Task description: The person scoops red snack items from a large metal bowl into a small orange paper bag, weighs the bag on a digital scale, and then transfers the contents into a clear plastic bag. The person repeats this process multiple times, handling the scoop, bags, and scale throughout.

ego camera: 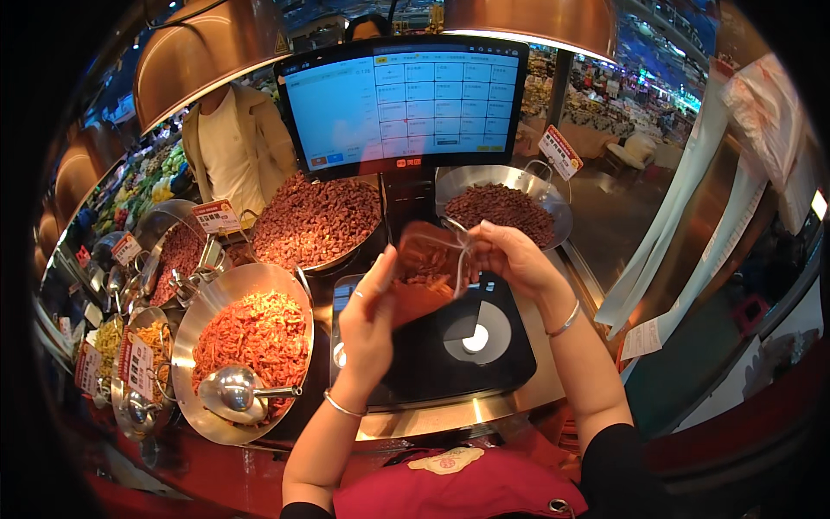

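Observation:
Between my two hands, above a black countertop scale [415, 373], is a red pouch [425, 301] with a clear upper part and shredded food inside. My left hand [369, 311] holds the pouch's left side, thumb up. The fingers of my right hand [512, 259] pinch its upper right edge, where the clear film is creased. The pouch is tilted. Left of the scale, a steel pan [183, 363] holds reddish shredded food [259, 331], with a metal scoop [237, 389] lying on it.
A touchscreen monitor [415, 104] stands behind the scale, between pans of dark pieces [318, 220] [499, 211]. More pans and signs bearing writing stand at left. Plastic bags [765, 110] and paper strips hang at right. A person in a tan jacket [259, 130] stands across the counter; copper lamps hang above.

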